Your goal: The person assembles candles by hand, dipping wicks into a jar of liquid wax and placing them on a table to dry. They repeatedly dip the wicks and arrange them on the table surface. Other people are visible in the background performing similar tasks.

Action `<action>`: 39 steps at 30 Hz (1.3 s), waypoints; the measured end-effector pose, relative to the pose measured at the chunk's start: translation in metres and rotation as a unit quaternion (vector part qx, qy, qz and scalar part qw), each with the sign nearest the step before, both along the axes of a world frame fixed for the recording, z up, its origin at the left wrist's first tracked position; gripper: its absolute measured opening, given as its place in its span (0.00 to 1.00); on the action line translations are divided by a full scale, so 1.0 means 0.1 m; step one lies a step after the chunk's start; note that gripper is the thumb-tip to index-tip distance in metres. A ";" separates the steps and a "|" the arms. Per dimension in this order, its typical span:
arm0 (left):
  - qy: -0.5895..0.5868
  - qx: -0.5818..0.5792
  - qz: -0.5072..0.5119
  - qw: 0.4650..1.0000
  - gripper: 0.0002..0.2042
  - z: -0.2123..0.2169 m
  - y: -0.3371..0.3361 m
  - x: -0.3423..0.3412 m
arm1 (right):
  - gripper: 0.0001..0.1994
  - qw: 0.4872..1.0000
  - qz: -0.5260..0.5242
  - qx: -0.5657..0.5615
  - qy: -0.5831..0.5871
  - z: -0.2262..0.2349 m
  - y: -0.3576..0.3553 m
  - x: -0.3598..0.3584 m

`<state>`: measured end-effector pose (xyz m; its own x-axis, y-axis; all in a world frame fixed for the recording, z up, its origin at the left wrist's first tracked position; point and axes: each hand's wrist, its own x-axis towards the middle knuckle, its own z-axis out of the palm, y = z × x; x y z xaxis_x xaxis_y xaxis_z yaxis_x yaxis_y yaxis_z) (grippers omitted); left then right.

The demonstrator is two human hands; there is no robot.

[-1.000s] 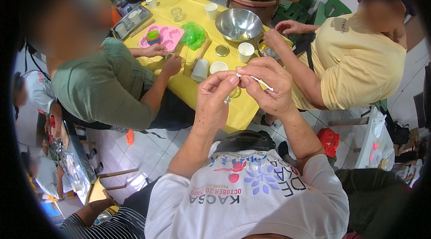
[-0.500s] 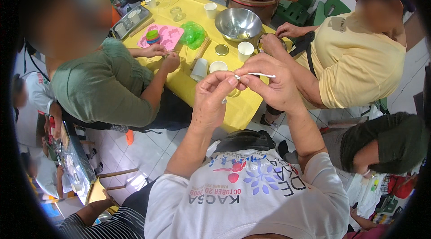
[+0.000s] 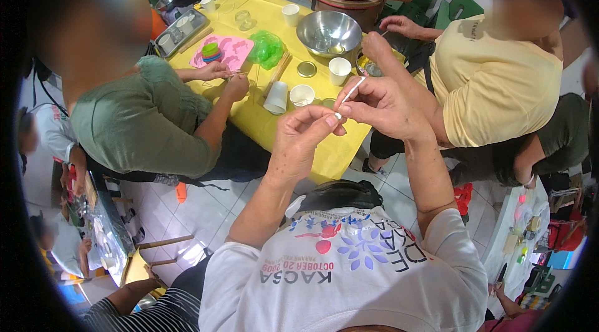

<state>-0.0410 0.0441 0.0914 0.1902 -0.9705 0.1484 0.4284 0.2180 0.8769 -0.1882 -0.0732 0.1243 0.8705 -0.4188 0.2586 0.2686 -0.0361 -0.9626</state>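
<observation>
Head: white strip (image 3: 354,91) oblique, tip toward upper right

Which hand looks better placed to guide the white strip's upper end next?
Probably the right hand: its fingers are beside the white strip, nearer its upper end, while the left hand pinches lower, by a small white lump.

**A:** Operator, which surfaces in your view carry print?

**B:** Your white shirt (image 3: 349,288): dark block capitals (image 3: 296,278), a red line of letters and numerals (image 3: 298,266), and slanting capitals (image 3: 397,247) beside a violet petal emblem (image 3: 363,254).

**A:** Others?

**B:** To your right, a yellow shirt (image 3: 499,88): one short dark line (image 3: 472,31). Far left, a pale shirt (image 3: 55,138): small red characters (image 3: 51,122).
</observation>
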 end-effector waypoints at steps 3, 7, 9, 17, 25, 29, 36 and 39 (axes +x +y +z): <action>-0.011 0.003 0.003 1.000 0.06 -0.01 0.00 0.00 | 0.05 0.999 -0.008 0.015 0.027 0.05 0.02 -0.03; -0.003 0.012 0.009 1.000 0.06 -0.02 -0.01 0.00 | 0.03 0.993 -0.113 -0.007 0.032 0.07 0.16 -0.03; 0.017 0.019 0.015 1.000 0.07 -0.04 -0.03 -0.01 | 0.04 0.982 -0.171 -0.079 0.027 0.04 0.24 0.00; 0.045 -0.001 0.027 0.999 0.06 -0.10 -0.09 0.02 | 0.05 0.871 -0.288 -0.398 0.010 -0.02 0.36 0.04; -0.050 -0.015 -0.004 0.999 0.07 -0.06 -0.06 0.10 | 0.04 0.915 -0.241 -0.322 0.014 0.02 0.27 -0.03; -0.081 -0.021 -0.012 0.996 0.08 -0.05 -0.06 0.12 | 0.04 0.917 -0.233 -0.322 0.025 0.06 0.26 -0.05; -0.143 -0.013 -0.001 0.990 0.09 0.04 -0.01 0.15 | 0.05 0.895 -0.241 -0.374 0.030 0.11 0.32 -0.03; -0.155 -0.030 0.003 0.987 0.08 0.07 0.02 0.13 | 0.06 0.871 -0.260 -0.418 0.017 0.11 0.36 -0.02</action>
<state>-0.0281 0.0460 0.0980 0.1330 -0.9573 0.2568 0.1389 0.2746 0.9515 -0.1903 -0.0369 0.1353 0.6322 -0.4366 0.6401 -0.0206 -0.8353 -0.5493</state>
